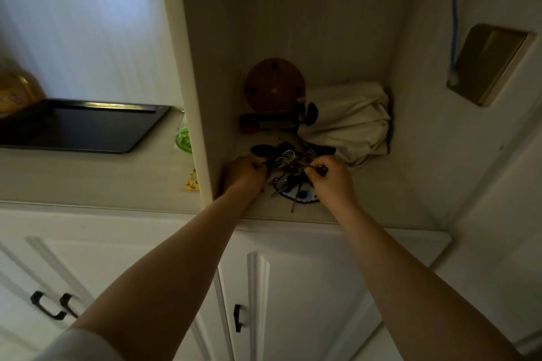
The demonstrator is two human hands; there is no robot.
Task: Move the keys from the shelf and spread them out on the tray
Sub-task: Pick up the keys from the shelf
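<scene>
Still shelved: keys, both hands gripping.

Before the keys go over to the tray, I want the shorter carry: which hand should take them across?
The left hand, probably. It grips the keys on the side nearer the partition, and the tray lies beyond it to the left. The right hand would have to cross over.

1. The keys form a dim tangle; single keys cannot be counted.
2. Both hands' fingertips are buried in that tangle, so each grip is unclear.
3. The tray is cut off at the left edge.
4. A yellow thing at far left is blurred.
</scene>
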